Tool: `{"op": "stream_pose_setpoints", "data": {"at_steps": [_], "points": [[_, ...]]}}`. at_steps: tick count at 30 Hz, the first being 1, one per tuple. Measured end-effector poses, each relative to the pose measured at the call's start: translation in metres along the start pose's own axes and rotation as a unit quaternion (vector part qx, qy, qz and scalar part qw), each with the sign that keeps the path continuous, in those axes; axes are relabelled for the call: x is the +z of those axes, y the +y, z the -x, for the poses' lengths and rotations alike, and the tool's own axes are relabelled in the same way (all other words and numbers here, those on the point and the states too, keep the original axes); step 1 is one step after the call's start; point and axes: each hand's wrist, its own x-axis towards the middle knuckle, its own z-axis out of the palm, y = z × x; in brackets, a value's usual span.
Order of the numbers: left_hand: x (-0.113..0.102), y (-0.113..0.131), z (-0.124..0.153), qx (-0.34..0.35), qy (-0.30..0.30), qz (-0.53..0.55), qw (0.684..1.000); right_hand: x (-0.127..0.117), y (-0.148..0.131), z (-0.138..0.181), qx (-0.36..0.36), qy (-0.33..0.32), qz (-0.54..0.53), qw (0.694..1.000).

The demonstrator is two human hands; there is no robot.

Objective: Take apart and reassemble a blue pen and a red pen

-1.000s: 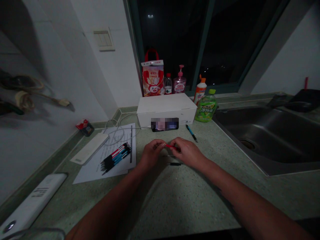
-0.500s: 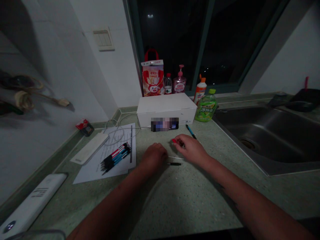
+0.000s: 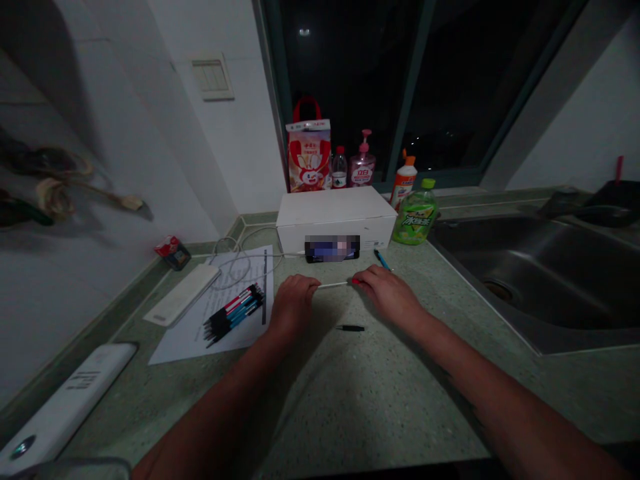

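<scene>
My left hand (image 3: 293, 303) is closed in a pinch on one end of a thin white pen refill (image 3: 333, 285), held level just above the green counter (image 3: 380, 393). My right hand (image 3: 387, 293) is closed on a small red pen part (image 3: 355, 281) at the refill's other end. Between my forearms a small black pen piece (image 3: 350, 328) lies on the counter. A bundle of several red, blue and black pens (image 3: 234, 313) rests on a sheet of paper (image 3: 200, 337) to the left. A single blue pen (image 3: 381, 259) lies beyond my right hand.
A white box (image 3: 335, 213) with a phone (image 3: 332, 249) leaning on it stands behind my hands. Bottles and a red bag line the window sill. A steel sink (image 3: 540, 273) is on the right. White flat devices (image 3: 180, 303) and a cable lie at the left.
My left hand has picked the thin white refill up off the counter. My right hand has brought the red part to its other end; both hands have moved farther away.
</scene>
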Motion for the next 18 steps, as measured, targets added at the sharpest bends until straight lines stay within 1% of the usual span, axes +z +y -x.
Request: {"op": "stream_pose_setpoints", "data": {"at_steps": [7, 13, 14, 16, 18], "points": [[0.002, 0.002, 0.003, 0.029, -0.013, 0.0, 0.999, 0.007, -0.011, 0.003, -0.029, -0.014, -0.009, 0.999], [0.008, 0.003, 0.006, 0.068, -0.024, 0.015, 0.997, 0.008, -0.016, 0.005, -0.073, -0.021, -0.059, 0.995], [0.009, 0.004, 0.007, 0.075, -0.012, 0.02, 0.997, 0.008, -0.017, 0.006, -0.08, -0.027, -0.066, 0.994], [0.01, 0.006, 0.01, 0.092, 0.037, 0.025, 0.995, 0.009, -0.019, 0.006, -0.084, -0.036, -0.078, 0.993], [0.009, 0.01, 0.013, 0.119, 0.082, 0.025, 0.989, 0.01, -0.018, 0.006, -0.077, -0.031, -0.086, 0.993]]}}
